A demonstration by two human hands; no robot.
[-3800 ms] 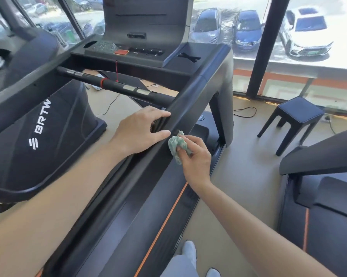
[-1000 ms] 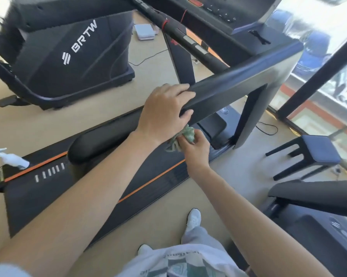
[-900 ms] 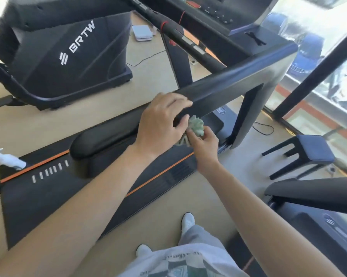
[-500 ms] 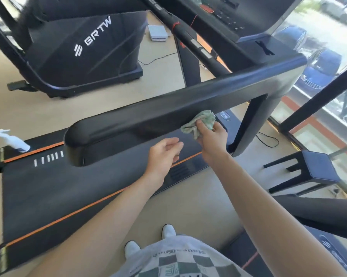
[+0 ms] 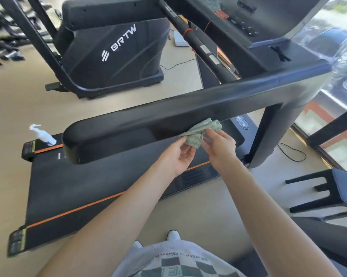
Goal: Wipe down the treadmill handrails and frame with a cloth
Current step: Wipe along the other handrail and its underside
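Handrail crosswise, rounded end left, left hand, right hand pinching cloth

hands: 2 | cloth: 1 | spray bottle: 1 | stool: 1 | treadmills: 2 plainly

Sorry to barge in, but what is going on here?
A person stands beside a black treadmill, holding a crumpled green patterned cloth in both hands at the lower edge of its long black handrail. The left hand and right hand each pinch an end. A white spray bottle rests on the treadmill's rear corner.
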